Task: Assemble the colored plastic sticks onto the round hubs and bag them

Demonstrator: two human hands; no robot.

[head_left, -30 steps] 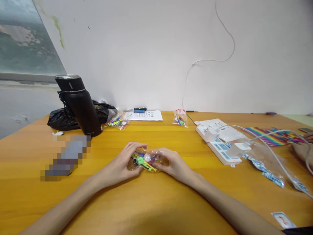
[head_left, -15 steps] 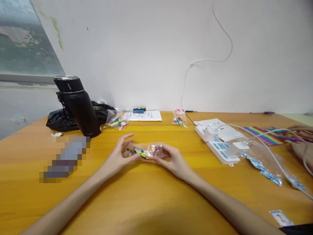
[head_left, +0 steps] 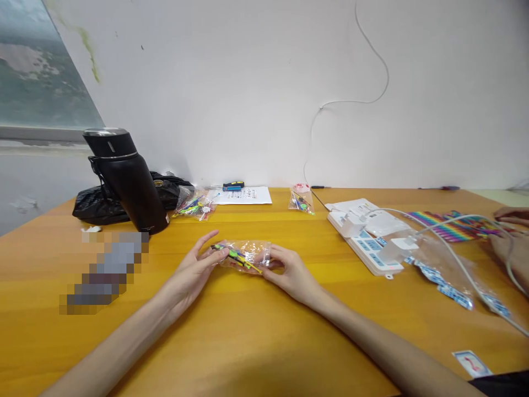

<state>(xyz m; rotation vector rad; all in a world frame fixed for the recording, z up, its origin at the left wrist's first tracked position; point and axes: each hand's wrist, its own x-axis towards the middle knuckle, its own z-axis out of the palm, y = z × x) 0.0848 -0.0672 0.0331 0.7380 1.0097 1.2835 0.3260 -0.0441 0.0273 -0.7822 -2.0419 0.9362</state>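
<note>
A clear plastic bag (head_left: 250, 251) with small yellow, green, blue and black parts in it is held between my two hands, just above the wooden table (head_left: 248, 342). My left hand (head_left: 202, 262) grips its left end, thumb on top and the index finger raised away from it. At the bag's right end, my right hand (head_left: 287, 270) pinches the plastic between thumb and fingers. The coloured parts lie mostly toward the left and lower side of the bag. Exactly what the parts are is too small to tell.
Left stands a black bottle (head_left: 128, 182) before a black plastic bag (head_left: 97, 204). Similar bags of parts (head_left: 194, 204) (head_left: 301, 201), screwdrivers (head_left: 233, 186) and paper (head_left: 250, 196) lie along the wall. Right are a power strip (head_left: 367, 251), cables and another person's hand (head_left: 504, 251) near rainbow-coloured pieces (head_left: 442, 226).
My left thumb has moved up onto the bag's top, and that hand has turned. The parts inside now slant down to the right. The view has shifted slightly.
</note>
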